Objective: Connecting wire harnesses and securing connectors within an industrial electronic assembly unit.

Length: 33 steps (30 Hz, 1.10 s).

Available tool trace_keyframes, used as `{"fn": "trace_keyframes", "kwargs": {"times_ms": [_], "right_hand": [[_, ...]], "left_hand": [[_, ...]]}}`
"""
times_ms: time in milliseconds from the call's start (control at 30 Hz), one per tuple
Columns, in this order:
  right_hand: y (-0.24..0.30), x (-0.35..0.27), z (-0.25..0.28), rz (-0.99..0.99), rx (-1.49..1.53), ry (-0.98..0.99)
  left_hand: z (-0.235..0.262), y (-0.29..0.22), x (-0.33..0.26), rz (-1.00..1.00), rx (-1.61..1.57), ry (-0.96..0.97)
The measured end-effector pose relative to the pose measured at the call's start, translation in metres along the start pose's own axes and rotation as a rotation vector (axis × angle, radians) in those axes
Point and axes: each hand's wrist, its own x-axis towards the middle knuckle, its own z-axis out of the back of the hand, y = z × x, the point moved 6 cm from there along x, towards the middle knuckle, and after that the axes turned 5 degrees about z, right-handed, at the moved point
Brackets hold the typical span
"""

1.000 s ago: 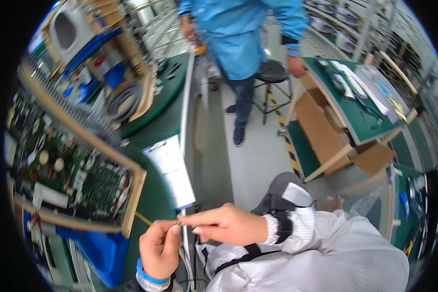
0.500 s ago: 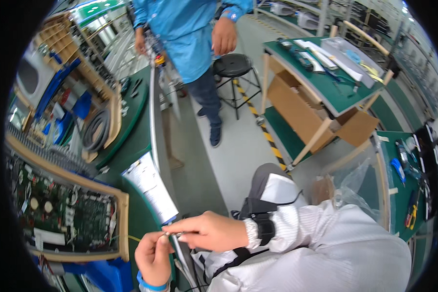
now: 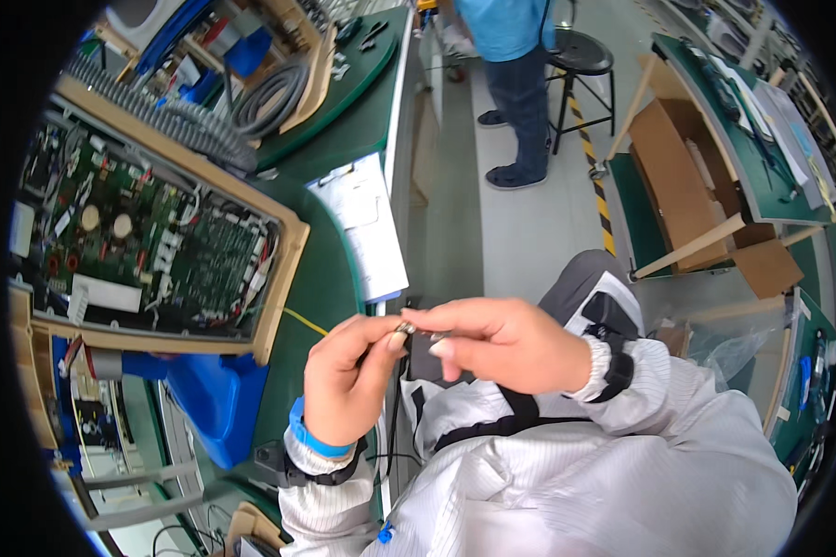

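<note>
Thumb and forefinger of my left hand (image 3: 348,376) pinch a small, shiny metal fitting (image 3: 405,328), too small to name further. From the right, my right hand (image 3: 515,348) meets it: the forefinger's tip touches the fitting. A small dark metallic bit shows between that forefinger and thumb, but its kind is unclear. Both hands are held before my body at the green bench's edge. A thin yellow wire (image 3: 305,321) runs from the wood-framed unit with a green circuit board (image 3: 149,232) toward my left hand; its end is hidden there.
A clipboard with papers (image 3: 367,227) lies on the green bench (image 3: 318,269). Nearby are a blue bin (image 3: 215,399) and coiled grey hose (image 3: 271,102). A person in blue (image 3: 518,93) stands beyond, near a black stool (image 3: 581,54). At right is a worktable with a cardboard box (image 3: 673,172).
My view has swung down and left, so the bench and unit sit farther right in it. My hands stay together at the small fitting, and more of my left sleeve shows.
</note>
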Motion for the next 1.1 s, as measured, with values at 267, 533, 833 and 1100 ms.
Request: {"fn": "trace_keyframes", "kwargs": {"times_ms": [267,533,833,1100], "right_hand": [[0.006,0.002,-0.004,-0.027,-0.04,-0.04],[0.0,-0.002,0.008,0.122,-0.269,-0.106],[-0.001,0.001,0.016,0.017,-0.154,-0.152],[-0.006,0.003,0.022,-0.04,-0.192,-0.16]], "left_hand": [[-0.002,-0.021,-0.01,-0.081,0.249,-0.12],[0.023,-0.011,-0.012,-0.149,0.218,-0.212],[0.127,0.171,-0.109,0.401,0.597,-0.514],[0.103,0.167,-0.102,0.416,0.879,-0.528]]}}
